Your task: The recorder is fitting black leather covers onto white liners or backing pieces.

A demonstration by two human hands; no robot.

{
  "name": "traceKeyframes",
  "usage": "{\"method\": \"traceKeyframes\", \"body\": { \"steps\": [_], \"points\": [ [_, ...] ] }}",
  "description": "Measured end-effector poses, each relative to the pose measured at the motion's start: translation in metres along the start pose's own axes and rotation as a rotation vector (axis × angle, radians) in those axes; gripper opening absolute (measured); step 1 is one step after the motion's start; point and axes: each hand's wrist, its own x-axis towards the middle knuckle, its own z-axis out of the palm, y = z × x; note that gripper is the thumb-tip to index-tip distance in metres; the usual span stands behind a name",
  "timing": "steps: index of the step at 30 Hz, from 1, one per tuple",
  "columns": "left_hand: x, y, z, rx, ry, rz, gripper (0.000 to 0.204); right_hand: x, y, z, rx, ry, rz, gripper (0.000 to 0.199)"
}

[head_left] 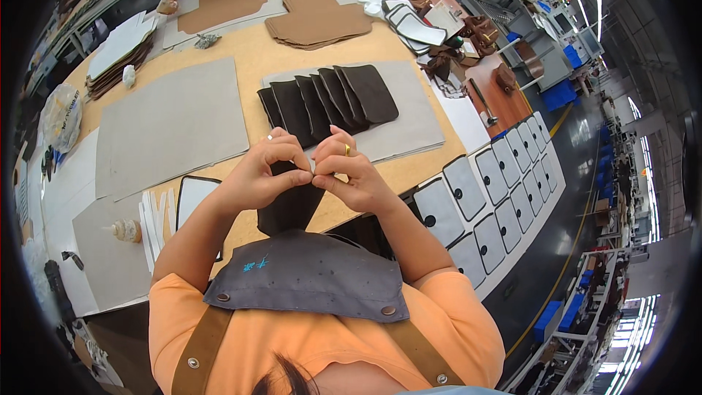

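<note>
Both hands, left (259, 172) and right (349, 170), pinch the top edge of a dark leather piece (290, 205) between fingertips, holding it above the surface (252, 58). More dark pieces (329, 99) lie fanned just beyond them.

The left hand (259, 172) and right hand (349, 172) hide the dark leather piece's (292, 208) top edge
</note>
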Motion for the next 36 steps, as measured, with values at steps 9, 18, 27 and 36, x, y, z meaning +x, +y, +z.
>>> {"method": "traceKeyframes", "body": {
  "steps": [9,18,27,36],
  "points": [
    [-0.004,0.013,-0.006,-0.008,-0.015,-0.084,0.011,0.0,-0.003,-0.005,-0.06,-0.016,0.067,0.009],
    [-0.008,0.003,-0.004,0.072,-0.088,-0.084,0.011,-0.002,-0.004,-0.001,-0.021,-0.059,0.054,0.01],
    [-0.012,0.003,-0.01,-0.04,-0.107,-0.208,0.013,-0.011,-0.006,-0.002,0.004,-0.071,0.062,0.009],
    [-0.016,0.004,-0.002,-0.249,-0.122,-0.181,0.011,-0.008,-0.013,0.001,-0.078,-0.11,0.03,0.005]
  ]
}}
